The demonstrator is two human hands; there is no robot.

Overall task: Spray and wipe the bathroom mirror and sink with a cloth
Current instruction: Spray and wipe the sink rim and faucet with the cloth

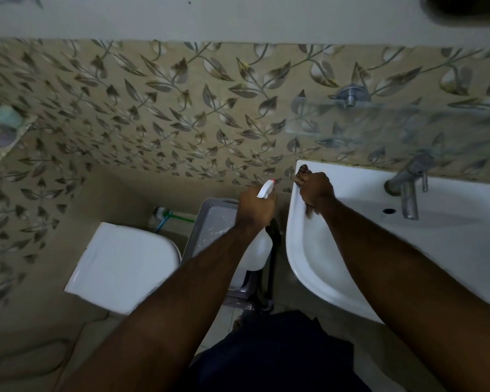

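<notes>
Cloth (pixel 302 171): dark and limp. My right hand (pixel 317 190) clenches it against the far-left rim of the sink (pixel 294 244).
Spray bottle (pixel 266 189): light plastic, and I judge it slippery. My left hand (pixel 255 207) wraps its neck, just left of the sink.

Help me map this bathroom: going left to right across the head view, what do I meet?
Toilet tank → basket → left hand gripping spray bottle → right hand holding cloth → tap.

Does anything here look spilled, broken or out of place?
Nothing stands out. The left hand holds the spray bottle beside the sink; the right hand grips a dark cloth on its rim.
</notes>
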